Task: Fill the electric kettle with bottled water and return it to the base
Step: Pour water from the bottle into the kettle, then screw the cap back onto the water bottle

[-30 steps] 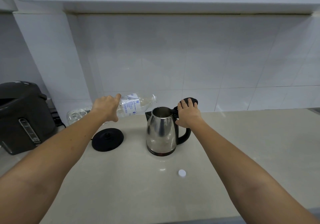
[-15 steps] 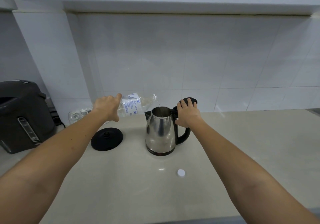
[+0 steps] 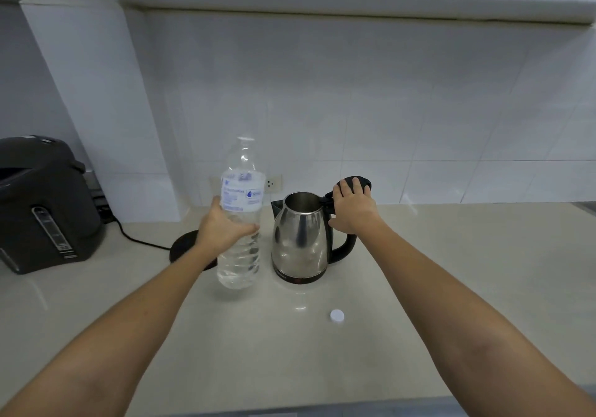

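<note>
Kettle (image 3: 300,239) of polished steel with a black handle stands on the pale countertop (image 3: 451,271), its lid (image 3: 353,183) swung back and its mouth open; it serves as the fixed mark for all else. Left hand (image 3: 222,228) is wrapped round the middle of a clear water bottle (image 3: 240,220), which stands upright and uncapped just left of the kettle, its bottom at or near the countertop, with water in its lower part; right hand (image 3: 353,208) lies over the top of the handle, fingers spread on the raised lid, thumb down beside the handle. Black round base (image 3: 185,247) sits left of the kettle, partly hidden behind the left forearm, and the kettle is not on it; a white bottle cap (image 3: 337,315) lies in front of the kettle, slightly right; a dark thermo pot (image 3: 42,204) stands far left; a wall socket (image 3: 271,184) shows behind, between bottle and kettle.
</note>
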Demonstrator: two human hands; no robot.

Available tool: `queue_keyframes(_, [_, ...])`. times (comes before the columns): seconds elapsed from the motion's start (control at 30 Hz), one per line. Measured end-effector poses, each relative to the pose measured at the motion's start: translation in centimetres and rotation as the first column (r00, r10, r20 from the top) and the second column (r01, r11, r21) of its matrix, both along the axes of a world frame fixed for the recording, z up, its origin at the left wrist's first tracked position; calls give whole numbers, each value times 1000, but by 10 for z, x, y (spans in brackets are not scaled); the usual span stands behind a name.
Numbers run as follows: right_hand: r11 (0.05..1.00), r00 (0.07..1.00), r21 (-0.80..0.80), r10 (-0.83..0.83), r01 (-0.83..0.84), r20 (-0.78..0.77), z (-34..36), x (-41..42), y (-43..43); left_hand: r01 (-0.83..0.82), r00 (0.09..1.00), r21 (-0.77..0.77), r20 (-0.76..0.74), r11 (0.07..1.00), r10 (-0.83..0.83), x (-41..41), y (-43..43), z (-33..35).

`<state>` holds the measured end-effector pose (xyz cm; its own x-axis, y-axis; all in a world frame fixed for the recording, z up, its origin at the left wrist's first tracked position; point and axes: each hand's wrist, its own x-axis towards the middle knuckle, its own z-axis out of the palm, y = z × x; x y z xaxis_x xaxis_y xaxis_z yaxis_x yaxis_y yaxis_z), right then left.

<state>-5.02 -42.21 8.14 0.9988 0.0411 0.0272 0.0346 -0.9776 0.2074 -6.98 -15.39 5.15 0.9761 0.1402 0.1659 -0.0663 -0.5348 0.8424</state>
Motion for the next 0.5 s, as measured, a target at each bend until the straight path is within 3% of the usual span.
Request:
queue_keyframes(0.2, [998, 997, 25, 51, -53, 65, -4, -3, -2, 0, 999, -78, -32, 997, -2, -18, -28, -56])
queue_keyframes(0.27, [975, 941, 85, 175, -207, 288, -17, -14, -2, -13, 1000, -122, -14, 992, 12, -25, -31, -68])
queue_keyframes(0.33, [910, 777, 113, 270, -399, 569, -43, -31, -1, 6, 1000, -158, -8, 987, -7, -30, -29, -74])
queue_keyframes(0.37, [887, 743, 118, 295, -447, 601, -61, -41, -1, 21, 1000, -167, -15, 986, -24, -32, -26, -77])
queue_keyframes(0.4, [882, 814, 177, 304, -437, 495, -77, -51, 0, 25, 999, -171, -22, 985, -29, -33, -22, -79])
queue_keyframes(0.47, [928, 986, 339, 165, -152, -9, -106, -68, 3, 20, 999, -166, -31, 986, -26, -35, -14, -83])
queue_keyframes(0.5, [940, 968, 341, 79, 7, -236, -122, -73, 2, 22, 999, -158, -35, 987, -28, -35, -11, -84])
